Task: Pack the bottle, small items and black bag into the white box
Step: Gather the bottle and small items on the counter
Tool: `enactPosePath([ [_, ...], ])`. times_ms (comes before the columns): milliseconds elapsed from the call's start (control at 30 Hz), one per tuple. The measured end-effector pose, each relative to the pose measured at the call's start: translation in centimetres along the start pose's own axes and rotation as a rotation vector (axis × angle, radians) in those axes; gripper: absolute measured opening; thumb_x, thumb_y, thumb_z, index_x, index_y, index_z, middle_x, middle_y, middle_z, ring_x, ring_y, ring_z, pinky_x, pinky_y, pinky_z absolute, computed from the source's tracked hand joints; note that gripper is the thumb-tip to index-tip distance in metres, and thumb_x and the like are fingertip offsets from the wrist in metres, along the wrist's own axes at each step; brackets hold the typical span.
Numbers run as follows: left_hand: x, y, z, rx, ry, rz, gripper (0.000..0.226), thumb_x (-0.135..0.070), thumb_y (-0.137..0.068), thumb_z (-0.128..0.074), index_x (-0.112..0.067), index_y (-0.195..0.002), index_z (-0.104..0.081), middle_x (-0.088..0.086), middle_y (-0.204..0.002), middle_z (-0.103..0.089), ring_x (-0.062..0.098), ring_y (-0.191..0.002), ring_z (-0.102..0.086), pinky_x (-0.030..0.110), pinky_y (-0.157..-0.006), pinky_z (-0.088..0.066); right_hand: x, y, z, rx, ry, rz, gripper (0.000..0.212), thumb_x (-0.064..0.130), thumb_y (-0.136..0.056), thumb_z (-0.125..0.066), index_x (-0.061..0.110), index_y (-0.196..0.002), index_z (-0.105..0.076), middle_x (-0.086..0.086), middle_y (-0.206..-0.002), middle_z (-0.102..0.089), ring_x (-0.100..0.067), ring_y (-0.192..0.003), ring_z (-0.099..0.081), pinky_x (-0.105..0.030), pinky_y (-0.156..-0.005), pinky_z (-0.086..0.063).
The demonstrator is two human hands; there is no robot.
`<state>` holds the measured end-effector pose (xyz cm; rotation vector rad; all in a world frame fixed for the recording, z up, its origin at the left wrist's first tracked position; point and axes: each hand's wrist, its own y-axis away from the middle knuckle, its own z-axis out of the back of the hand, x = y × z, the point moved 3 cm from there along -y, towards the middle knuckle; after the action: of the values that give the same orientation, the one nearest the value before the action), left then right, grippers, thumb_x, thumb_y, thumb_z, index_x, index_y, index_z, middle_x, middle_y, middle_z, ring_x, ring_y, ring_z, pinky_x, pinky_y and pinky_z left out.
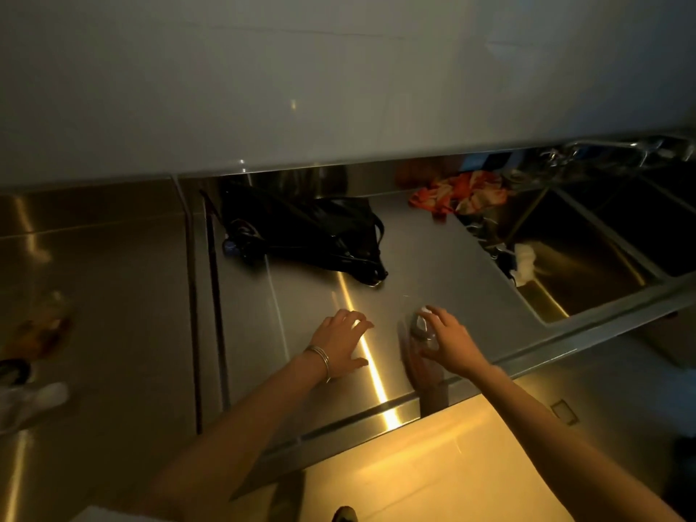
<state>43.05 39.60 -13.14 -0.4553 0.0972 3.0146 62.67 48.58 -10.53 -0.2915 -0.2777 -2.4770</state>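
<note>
A black bag (320,235) lies slumped at the back of the steel counter (433,258). My left hand (341,342), with thin bangles on the wrist, hovers flat over the counter with fingers spread, holding nothing. My right hand (448,342) reaches onto a clear, hard-to-see bottle (420,327) standing near the counter's front edge, fingers on its top and side. The white box shows only as a pale corner (101,516) at the bottom left.
A steel sink (587,265) is set into the counter at the right, with a white cloth (525,265) on its rim and a tap above. An orange patterned cloth (459,194) lies at the back. Blurred small items (34,344) sit at the far left.
</note>
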Motion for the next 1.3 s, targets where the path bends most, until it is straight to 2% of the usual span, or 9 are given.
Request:
enactPosePath([
  [167, -2.2, -2.3, -1.0, 0.023, 0.033, 0.058, 0.065, -0.041, -0.077, -0.064, -0.023, -0.133, -0.035, 0.001, -0.14, -0.034, 0.021, -0.128, -0.027, 0.037, -0.102, -0.03, -3.3, -2.3, 0.6, 0.055, -0.061, -0.018, 0.078, 0.036, -0.078, -0.069, 0.012, -0.14, -0.029, -0.013, -0.15, -0.026, -0.031, -0.134, -0.031, -0.045, -0.111, -0.029],
  [333, -1.7, -2.7, -0.8, 0.017, 0.029, 0.124, 0.064, -0.04, -0.077, -0.065, -0.023, -0.132, -0.036, 0.0, -0.139, -0.036, 0.02, -0.127, -0.029, 0.035, -0.101, -0.031, -3.7, -3.5, 0.0, 0.092, -0.138, 0.012, 0.068, 0.032, -0.079, -0.069, 0.009, -0.134, -0.037, -0.011, -0.137, -0.042, -0.027, -0.122, -0.043, -0.035, -0.1, -0.04],
  [467, -0.8, -2.1, -0.3, 0.009, 0.056, 0.18, 0.066, -0.037, -0.078, -0.066, -0.021, -0.134, -0.034, 0.003, -0.14, -0.036, 0.021, -0.128, -0.029, 0.036, -0.104, -0.031, -2.3, -4.0, -0.3, 0.094, -0.174, 0.133, 0.065, 0.031, -0.075, -0.072, 0.01, -0.129, -0.042, -0.009, -0.129, -0.047, -0.025, -0.117, -0.045, -0.031, -0.096, -0.041],
  [567, -0.2, -1.6, 0.2, -0.014, 0.08, 0.212, 0.072, -0.039, -0.077, -0.067, -0.02, -0.136, -0.031, 0.004, -0.141, -0.035, 0.021, -0.129, -0.029, 0.035, -0.105, -0.03, 0.3, -4.6, -0.7, 0.149, -0.231, 0.259, 0.063, 0.03, -0.074, -0.074, 0.012, -0.126, -0.043, -0.009, -0.126, -0.048, -0.022, -0.115, -0.046, -0.027, -0.095, -0.038],
  [733, 1.3, 0.4, 1.4, -0.073, 0.171, 0.298, 0.078, -0.04, -0.072, -0.071, -0.018, -0.135, -0.032, 0.004, -0.14, -0.037, 0.02, -0.127, -0.033, 0.032, -0.104, -0.03, 5.4, -5.8, -1.5, 0.212, -0.307, 0.358, 0.062, 0.03, -0.071, -0.076, 0.018, -0.122, -0.043, -0.004, -0.127, -0.048, -0.016, -0.112, -0.047, -0.03, -0.095, -0.043],
  [867, 3.9, 3.2, 1.9, -0.103, 0.236, 0.39, 0.073, -0.038, -0.07, -0.074, -0.017, -0.13, -0.037, 0.005, -0.134, -0.043, 0.02, -0.121, -0.039, 0.032, -0.102, -0.032, 9.8, -6.5, -2.4, 0.239, -0.31, 0.448, 0.059, 0.027, -0.069, -0.077, 0.016, -0.117, -0.045, -0.003, -0.128, -0.05, -0.015, -0.113, -0.047, -0.022, -0.092, -0.039],
  [1000, 6.6, 6.3, 2.4, -0.15, 0.318, 0.436, 0.069, -0.035, -0.069, -0.075, -0.018, -0.126, -0.041, 0.005, -0.129, -0.047, 0.02, -0.117, -0.043, 0.033, -0.1, -0.034, 14.0, -7.0, -3.4, 0.271, -0.306, 0.526, 0.058, 0.025, -0.068, -0.078, 0.014, -0.115, -0.047, -0.002, -0.127, -0.05, -0.014, -0.113, -0.048, -0.02, -0.092, -0.04],
  [1167, 10.9, 10.6, 3.6, -0.215, 0.344, 0.506, 0.071, -0.037, -0.066, -0.077, -0.018, -0.124, -0.041, 0.004, -0.126, -0.048, 0.018, -0.114, -0.044, 0.035, -0.099, -0.038, 20.1, -8.1, -4.6, 0.308, -0.383, 0.567, 0.06, 0.026, -0.067, -0.079, 0.021, -0.116, -0.044, -0.002, -0.122, -0.053, -0.015, -0.11, -0.052, -0.032, -0.098, -0.045],
  [1300, 14.9, 14.1, 5.7, -0.25, 0.273, 0.564, 0.067, -0.045, -0.064, -0.075, -0.02, -0.118, -0.045, 0.002, -0.12, -0.051, 0.016, -0.108, -0.045, 0.027, -0.091, -0.035, 25.9, -9.1, -6.0, 0.318, -0.414, 0.58, 0.065, 0.03, -0.066, -0.08, 0.027, -0.118, -0.041, 0.0, -0.124, -0.052, -0.013, -0.114, -0.051, -0.036, -0.099, -0.046],
])
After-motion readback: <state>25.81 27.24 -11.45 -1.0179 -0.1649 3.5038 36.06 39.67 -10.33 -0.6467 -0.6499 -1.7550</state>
